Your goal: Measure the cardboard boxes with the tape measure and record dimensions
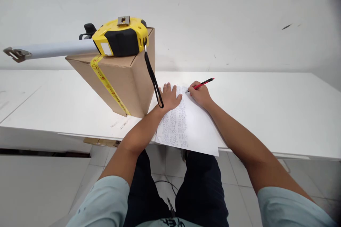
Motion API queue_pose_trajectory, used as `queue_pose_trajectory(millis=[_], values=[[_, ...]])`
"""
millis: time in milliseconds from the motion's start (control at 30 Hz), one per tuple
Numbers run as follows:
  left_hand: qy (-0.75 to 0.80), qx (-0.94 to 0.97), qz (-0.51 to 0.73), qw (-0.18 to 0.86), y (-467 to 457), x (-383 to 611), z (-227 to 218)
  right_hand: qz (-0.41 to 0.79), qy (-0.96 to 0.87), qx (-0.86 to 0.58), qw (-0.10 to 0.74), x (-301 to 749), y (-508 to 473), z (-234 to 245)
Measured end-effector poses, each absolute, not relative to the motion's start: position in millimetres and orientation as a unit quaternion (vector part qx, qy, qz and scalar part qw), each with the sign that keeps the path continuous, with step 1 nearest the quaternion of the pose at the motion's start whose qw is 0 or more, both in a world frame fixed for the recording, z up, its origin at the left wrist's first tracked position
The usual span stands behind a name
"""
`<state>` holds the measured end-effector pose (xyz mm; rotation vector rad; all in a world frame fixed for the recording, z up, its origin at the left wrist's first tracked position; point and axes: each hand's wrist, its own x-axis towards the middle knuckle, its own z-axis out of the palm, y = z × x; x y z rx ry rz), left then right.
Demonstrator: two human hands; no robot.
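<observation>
My right hand [200, 94] is closed around a red and black pen [204, 83], its tip at the top part of a sheet of paper [200, 127]. Columns of small handwriting cover the sheet's left part, while its right part is blank. Flat on the upper left of the paper lies my left hand [170, 98], fingers spread and holding nothing. The sheet's lower edge hangs over the front of the white table [266, 113]. A black wrist strap dangles in front of my left hand and hides a little of it.
Left of the paper stands a cardboard box [114, 78] with yellow printed tape. On top rests a yellow and black tape measure [121, 39], its blade [61, 48] extended to the left past the box. A white wall [213, 17] rises behind the table.
</observation>
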<state>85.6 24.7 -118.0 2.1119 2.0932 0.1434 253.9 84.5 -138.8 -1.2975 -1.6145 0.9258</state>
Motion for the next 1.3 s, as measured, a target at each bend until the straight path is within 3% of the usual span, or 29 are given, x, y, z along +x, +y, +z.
queue_pose_trajectory(millis=[1300], values=[[0.699,0.708,0.048,0.091,22.9,85.8,-115.8,0.373,-0.623,-0.542,0.423,250.7,78.4,-129.1]])
